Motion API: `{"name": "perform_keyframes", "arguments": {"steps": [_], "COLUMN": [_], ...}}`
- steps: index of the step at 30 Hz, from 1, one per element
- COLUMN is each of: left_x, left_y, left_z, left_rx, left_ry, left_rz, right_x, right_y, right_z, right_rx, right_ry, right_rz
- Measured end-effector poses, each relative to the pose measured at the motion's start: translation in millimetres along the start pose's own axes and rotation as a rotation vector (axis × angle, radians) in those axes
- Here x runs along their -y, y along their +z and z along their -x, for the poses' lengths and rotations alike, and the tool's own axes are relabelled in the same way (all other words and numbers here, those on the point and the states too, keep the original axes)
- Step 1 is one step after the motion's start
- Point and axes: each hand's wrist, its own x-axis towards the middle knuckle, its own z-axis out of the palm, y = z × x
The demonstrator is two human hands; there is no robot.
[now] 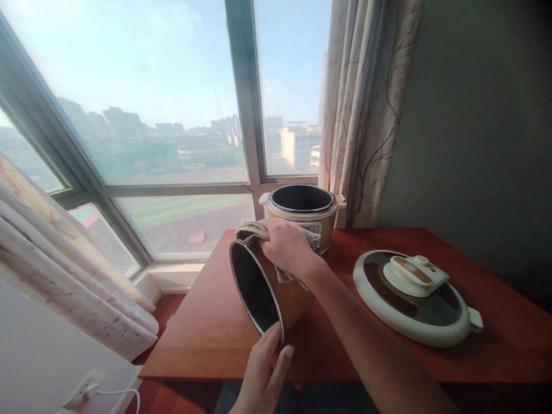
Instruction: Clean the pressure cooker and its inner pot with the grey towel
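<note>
A cooker's inner pot (255, 287), dark inside and golden-brown outside, lies tilted on its side above the table with its mouth facing left. My left hand (266, 368) pinches the near lower rim, fingers inside and thumb outside. On the pot's upper outer wall, my right hand (288, 244) presses a crumpled grey-brown cloth (252, 232); part of the cloth hangs out below and beyond the palm. Behind my right hand stands the cooker body (325, 230), yellowish with white side handles and a dark opening.
The cooker lid (366, 282), white-rimmed with dark glass and a brown-topped handle, lies on the reddish wooden table (194, 345) at the right. Windows and curtains (366, 115) border the table's far side. A plugged-in white cable (116, 392) is at lower left.
</note>
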Motion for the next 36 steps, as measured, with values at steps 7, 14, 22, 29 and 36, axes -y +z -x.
{"name": "perform_keyframes", "arguments": {"steps": [7,14,22,29,36], "left_x": [10.9,-14.5,-25.4,-60.8,-98.9], "left_y": [-8.4,-1.7,-12.7,-24.3,-31.2], "left_z": [-11.9,-11.8,-33.7,-57.3,-66.4], "left_rx": [0.01,-0.015,-0.111,-0.189,-0.405], "left_ry": [0.136,-0.032,-0.121,-0.295,-0.463], "left_rz": [-0.253,-0.069,0.221,0.633,0.995], "right_x": [-9.6,-11.1,-15.8,-21.8,-18.4], "right_y": [6.5,18.9,68.8,131.7,151.2], "right_z": [-5.6,27.3,99.3,153.4,180.8], "right_rx": [-0.025,-0.185,-0.457,-0.557,-0.583], "right_ry": [-0.018,-0.175,-0.243,-0.207,-0.138], "right_rz": [-0.011,-0.133,-0.153,-0.086,-0.101]}}
